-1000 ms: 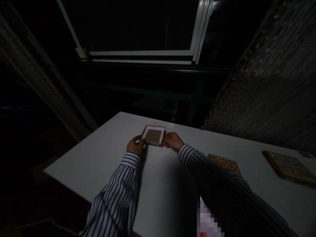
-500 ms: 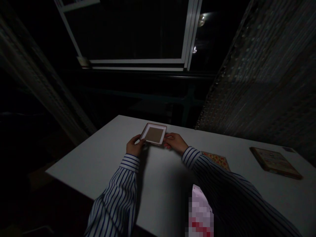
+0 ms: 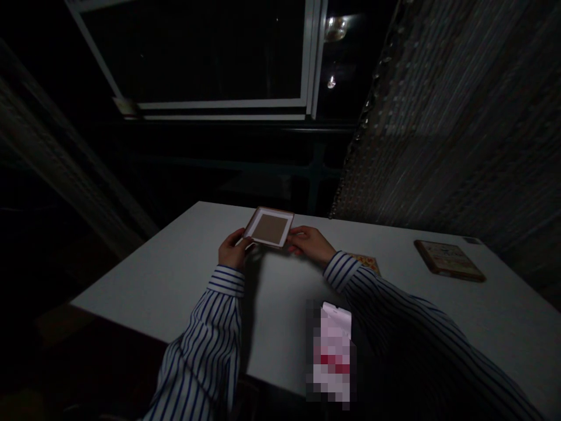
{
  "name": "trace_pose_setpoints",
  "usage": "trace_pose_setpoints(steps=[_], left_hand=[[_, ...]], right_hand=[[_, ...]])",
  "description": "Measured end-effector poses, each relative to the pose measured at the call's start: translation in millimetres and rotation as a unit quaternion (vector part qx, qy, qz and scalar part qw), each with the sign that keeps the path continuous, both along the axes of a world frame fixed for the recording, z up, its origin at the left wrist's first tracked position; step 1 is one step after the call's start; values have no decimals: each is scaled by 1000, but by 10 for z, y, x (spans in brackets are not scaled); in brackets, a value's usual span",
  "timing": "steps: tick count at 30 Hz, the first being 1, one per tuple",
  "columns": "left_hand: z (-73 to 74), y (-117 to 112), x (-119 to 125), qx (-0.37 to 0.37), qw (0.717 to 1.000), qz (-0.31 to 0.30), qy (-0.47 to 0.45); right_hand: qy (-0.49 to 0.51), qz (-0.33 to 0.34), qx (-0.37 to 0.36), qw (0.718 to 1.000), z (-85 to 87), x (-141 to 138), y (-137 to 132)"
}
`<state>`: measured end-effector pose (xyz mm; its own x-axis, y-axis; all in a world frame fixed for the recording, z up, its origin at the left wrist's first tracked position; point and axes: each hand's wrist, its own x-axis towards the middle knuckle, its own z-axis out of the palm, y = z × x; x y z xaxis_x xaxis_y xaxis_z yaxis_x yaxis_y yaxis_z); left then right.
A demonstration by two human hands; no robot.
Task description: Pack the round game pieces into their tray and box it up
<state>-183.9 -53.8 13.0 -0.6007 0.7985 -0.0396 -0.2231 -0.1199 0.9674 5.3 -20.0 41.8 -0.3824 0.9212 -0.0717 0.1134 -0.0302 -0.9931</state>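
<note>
The white table point(image 3: 140, 286) extends across the lower part of the view, with its far edge below a dark window with a pale frame point(image 3: 219, 104). The left forearm enters from the bottom in a blue-striped white sleeve point(image 3: 210, 345), with the cuff ending just below the left hand point(image 3: 232, 250). The left fingers point(image 3: 239, 235) are curled narrowly around the left edge of a shallow rectangular tray point(image 3: 268, 229). The tray has a reddish-brown outer edge, a white inner border and a brown centre panel. It is located centrally between both hands, slightly tilted, above the table or on it; contact with the surface cannot be determined. The right hand point(image 3: 309, 244) grips the opposite edge, its right fingers point(image 3: 294, 237) pressed narrowly against the rim. The right sleeve point(image 3: 394, 310) runs from that hand to the lower right corner. Near this sleeve lies a white and red packet point(image 3: 332, 356), pixelated and not identifiable in detail. A patterned flat box point(image 3: 366, 263) sits partly hidden behind the right forearm. Further right, well apart, lies a brown-edged flat box point(image 3: 449, 260). A textured curtain point(image 3: 442, 123) hangs beyond the table's right side.
</note>
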Motion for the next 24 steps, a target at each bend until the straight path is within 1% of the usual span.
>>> trace_pose_setpoints(steps=[6,10,13,16,20,24], left_hand=[[116,-115,190,15,999,-18,-44],[140,-161,271,16,999,-34,-36],[144,-178,320,8,998,-52,-28],[140,-188,370,14,997,-62,-39],[111,-197,449,22,995,-82,-48],[52,-194,550,13,992,-112,-49]], right_hand=[[-1,0,-2,1000,4,193,-104],[8,0,-3,1000,16,330,-186],[21,-12,-5,1000,35,448,-253],[35,-39,-9,999,28,589,-306],[46,-75,10,996,-23,804,-361],[41,-111,32,992,-95,1003,-426]])
